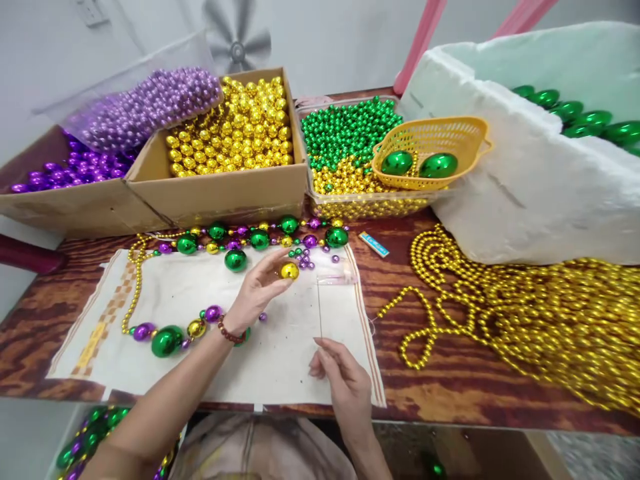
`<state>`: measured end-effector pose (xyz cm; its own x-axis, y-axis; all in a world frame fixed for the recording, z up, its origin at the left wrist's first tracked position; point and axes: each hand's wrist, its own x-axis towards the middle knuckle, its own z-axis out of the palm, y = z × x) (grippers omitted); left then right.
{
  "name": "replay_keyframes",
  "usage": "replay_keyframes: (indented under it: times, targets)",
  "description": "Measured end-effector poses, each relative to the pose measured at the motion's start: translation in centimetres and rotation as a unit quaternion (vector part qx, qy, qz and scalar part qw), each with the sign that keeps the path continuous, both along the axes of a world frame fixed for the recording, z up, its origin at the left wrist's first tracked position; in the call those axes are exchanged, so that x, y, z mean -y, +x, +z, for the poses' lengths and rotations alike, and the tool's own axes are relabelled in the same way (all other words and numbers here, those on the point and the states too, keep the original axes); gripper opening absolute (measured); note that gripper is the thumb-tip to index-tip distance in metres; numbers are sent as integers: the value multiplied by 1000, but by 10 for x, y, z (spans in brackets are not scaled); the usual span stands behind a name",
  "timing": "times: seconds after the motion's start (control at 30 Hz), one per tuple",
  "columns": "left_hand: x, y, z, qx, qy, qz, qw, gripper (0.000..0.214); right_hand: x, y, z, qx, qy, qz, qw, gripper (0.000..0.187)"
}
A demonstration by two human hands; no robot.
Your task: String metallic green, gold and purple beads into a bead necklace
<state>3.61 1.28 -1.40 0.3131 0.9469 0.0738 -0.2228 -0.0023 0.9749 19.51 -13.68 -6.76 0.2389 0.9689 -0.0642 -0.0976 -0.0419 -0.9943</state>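
A large shiny gold bead sits between the thumb and fingers of my left hand, above the white cloth. My right hand is closed, thumb against fingers, on the lower end of a long thin needle that points up. Under my left wrist runs a strand of green, purple and gold beads, including a big green bead; part of it is hidden by the arm. Another mixed strand lies along the cloth's far edge, with a green bead near it. Small purple beads lie loose beyond my left fingertips.
Behind the cloth stand a cardboard box of gold beads, a tub of green and gold beads and a yellow basket. A white foam box is at right, gold bead chains before it. A small blue packet lies nearby.
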Motion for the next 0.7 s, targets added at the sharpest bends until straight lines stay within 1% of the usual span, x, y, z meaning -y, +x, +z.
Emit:
replay_keyframes:
  times: [0.2, 0.3, 0.4, 0.47, 0.57, 0.7]
  targets:
    - [8, -6, 0, 32, 10, 25, 999, 34, 5, -9, 2, 22, 24, 16, 999, 20]
    - [11, -6, 2, 64, 9, 20, 998, 31, 7, -12, 0, 27, 30, 20, 999, 20]
    - [13, -3, 6, 86, -16, 20, 996, 31, 8, -13, -2, 33, 40, 23, 998, 20]
    - [15, -2, 6, 88, -24, 23, 996, 31, 8, -13, -3, 40, 50, 28, 998, 20]
    - [16, -1, 3, 75, -18, 30, 997, 29, 8, -13, -2, 53, 54, 41, 996, 21]
    - [16, -2, -1, 53, -3, 72, 996, 29, 11, -15, -3, 69, 52, 58, 995, 22]
